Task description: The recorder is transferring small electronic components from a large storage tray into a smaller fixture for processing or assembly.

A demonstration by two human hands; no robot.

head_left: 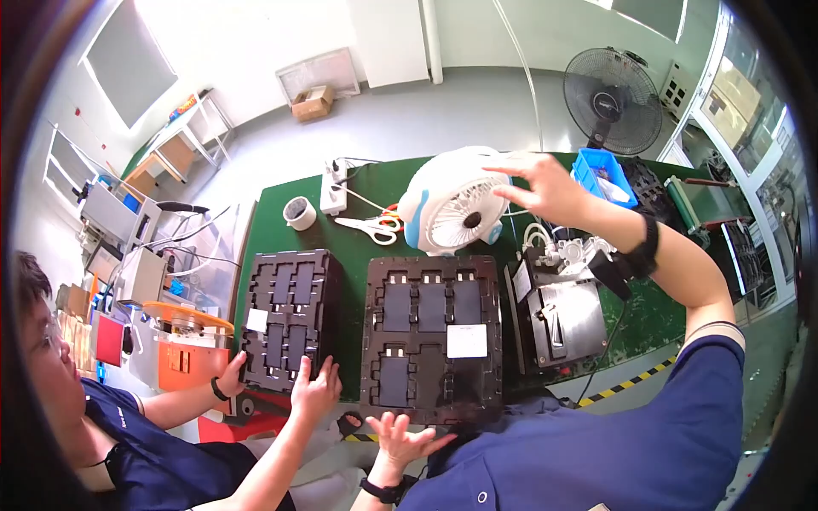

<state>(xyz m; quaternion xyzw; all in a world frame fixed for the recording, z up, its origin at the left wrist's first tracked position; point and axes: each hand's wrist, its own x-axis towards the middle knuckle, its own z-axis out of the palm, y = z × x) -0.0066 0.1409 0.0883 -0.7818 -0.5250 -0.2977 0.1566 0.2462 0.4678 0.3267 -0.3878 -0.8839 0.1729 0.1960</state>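
Head view: my right hand (545,189), grip wide and empty, hovers by the white round desk fan (456,213). My left hand (400,439), fingers spread, touches the black moulded plastic tray (430,409) on the green counter (281,230).

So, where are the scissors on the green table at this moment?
In the head view, the scissors lie on the green table, between the white power strip and the white desk fan.

Right arm: your blue-sleeved arm is raised and extended forward, with a dark band at the wrist.
Right hand (545,189): open, fingers spread and slightly curled, gripping nothing.
Left hand (402,440): low and close to you, palm open, fingers splayed, dark wristband.
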